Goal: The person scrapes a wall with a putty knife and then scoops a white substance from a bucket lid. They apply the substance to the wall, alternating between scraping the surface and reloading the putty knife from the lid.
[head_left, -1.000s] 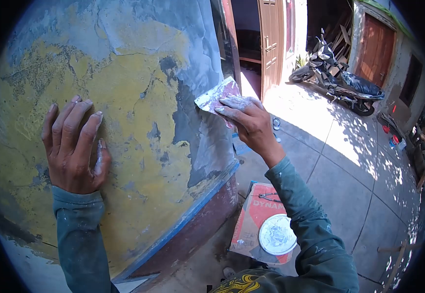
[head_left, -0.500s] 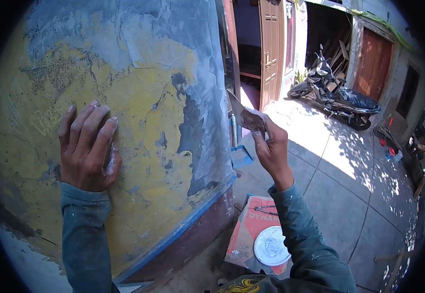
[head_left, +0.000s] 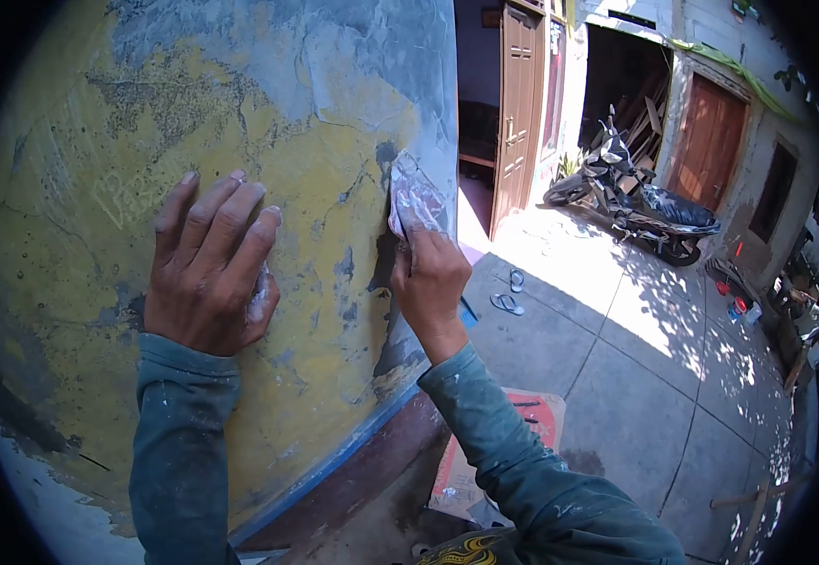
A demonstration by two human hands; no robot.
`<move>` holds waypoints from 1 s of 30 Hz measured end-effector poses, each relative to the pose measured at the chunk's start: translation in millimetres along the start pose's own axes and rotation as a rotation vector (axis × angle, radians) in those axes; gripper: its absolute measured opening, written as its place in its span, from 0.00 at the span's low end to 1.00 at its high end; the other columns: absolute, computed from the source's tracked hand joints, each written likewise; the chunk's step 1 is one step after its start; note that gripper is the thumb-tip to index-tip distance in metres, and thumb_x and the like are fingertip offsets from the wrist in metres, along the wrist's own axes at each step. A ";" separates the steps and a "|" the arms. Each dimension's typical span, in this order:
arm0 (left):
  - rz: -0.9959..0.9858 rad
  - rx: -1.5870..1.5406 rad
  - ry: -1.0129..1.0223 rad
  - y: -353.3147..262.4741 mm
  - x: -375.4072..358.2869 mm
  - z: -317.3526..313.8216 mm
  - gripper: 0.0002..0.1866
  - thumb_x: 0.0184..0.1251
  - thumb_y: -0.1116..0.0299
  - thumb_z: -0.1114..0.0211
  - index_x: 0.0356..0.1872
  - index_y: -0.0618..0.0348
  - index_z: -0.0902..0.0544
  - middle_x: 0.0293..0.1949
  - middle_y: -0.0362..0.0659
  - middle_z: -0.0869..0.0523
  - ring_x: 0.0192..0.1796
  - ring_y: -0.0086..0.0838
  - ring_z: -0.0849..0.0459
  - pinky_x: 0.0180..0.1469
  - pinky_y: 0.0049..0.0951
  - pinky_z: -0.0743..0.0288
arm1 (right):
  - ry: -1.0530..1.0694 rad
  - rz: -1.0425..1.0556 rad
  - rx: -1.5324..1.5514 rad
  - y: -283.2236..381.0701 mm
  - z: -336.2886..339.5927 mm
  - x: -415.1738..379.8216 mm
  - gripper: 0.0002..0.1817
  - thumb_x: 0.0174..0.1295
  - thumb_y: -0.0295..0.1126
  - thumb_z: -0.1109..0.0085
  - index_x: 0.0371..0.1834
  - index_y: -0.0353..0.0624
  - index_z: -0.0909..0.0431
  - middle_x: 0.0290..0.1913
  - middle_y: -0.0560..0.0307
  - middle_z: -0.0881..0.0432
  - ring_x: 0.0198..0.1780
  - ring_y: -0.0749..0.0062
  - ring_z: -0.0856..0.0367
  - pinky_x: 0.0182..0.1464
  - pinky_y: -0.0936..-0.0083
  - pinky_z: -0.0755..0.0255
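My right hand (head_left: 433, 282) grips a flat putty scraper (head_left: 416, 193) smeared with whitish putty, its blade up against the wall close to the corner. The wall (head_left: 315, 235) is patchy: worn yellow paint with cracks and grey spots, bluish-grey coating above and along the right edge. My left hand (head_left: 212, 268) rests on the yellow part, fingers pointing up and their dusty tips near the surface. A whitish lump (head_left: 259, 294) shows between its thumb and forefinger; I cannot tell what it is, as the palm is hidden.
Below my right arm lies a red and brown cardboard box (head_left: 461, 471). Sandals (head_left: 506, 302) are on the paved floor (head_left: 635, 377). Farther off, a motorcycle (head_left: 640, 202) is parked before a brown door (head_left: 708, 141), and another door (head_left: 518, 113) stands ajar past the corner.
My right hand has brought the scraper leftward from beyond the corner onto the wall. The view has shifted; my left hand appears farther right in it. My right arm now covers the white lid.
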State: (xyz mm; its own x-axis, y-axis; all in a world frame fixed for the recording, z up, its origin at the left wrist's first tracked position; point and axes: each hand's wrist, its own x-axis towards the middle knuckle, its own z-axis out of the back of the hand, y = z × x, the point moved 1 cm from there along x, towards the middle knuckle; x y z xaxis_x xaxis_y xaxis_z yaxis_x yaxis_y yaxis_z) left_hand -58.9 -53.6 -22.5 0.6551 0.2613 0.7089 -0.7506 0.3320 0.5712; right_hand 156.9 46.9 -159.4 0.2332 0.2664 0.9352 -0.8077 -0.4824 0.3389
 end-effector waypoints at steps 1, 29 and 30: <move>0.000 0.014 -0.014 -0.1 0.3 -0.3 0.27 0.45 0.74 0.30 0.53 0.57 0.16 0.60 0.46 0.18 0.69 0.39 0.23 0.81 0.50 0.41 | 0.078 0.053 0.030 3.3 8.0 -12.2 0.22 0.51 0.23 0.33 0.53 0.42 0.16 0.30 0.49 0.21 0.32 0.49 0.20 0.36 0.58 0.28; -0.032 0.030 0.006 5.3 -6.3 -4.6 0.29 0.46 0.77 0.29 0.56 0.56 0.16 0.63 0.45 0.17 0.71 0.41 0.22 0.81 0.49 0.38 | 0.393 0.259 0.172 -101.1 41.8 -58.0 0.28 0.56 0.17 0.37 0.62 0.52 0.14 0.60 0.54 0.13 0.58 0.52 0.14 0.61 0.59 0.24; -0.044 0.067 0.024 6.3 -6.2 -3.5 0.29 0.47 0.78 0.30 0.57 0.56 0.17 0.63 0.45 0.17 0.71 0.42 0.23 0.80 0.49 0.38 | 0.423 0.194 0.190 -104.9 40.7 -81.0 0.28 0.56 0.17 0.37 0.62 0.52 0.14 0.61 0.54 0.13 0.58 0.51 0.15 0.61 0.58 0.24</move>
State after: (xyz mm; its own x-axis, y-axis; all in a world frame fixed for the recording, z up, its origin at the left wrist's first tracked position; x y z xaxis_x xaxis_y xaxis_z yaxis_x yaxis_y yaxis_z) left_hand -67.4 -49.9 -24.7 0.6888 0.2700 0.6728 -0.7247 0.2821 0.6287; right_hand 244.7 42.0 -266.6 -0.1835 0.4530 0.8724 -0.6923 -0.6896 0.2125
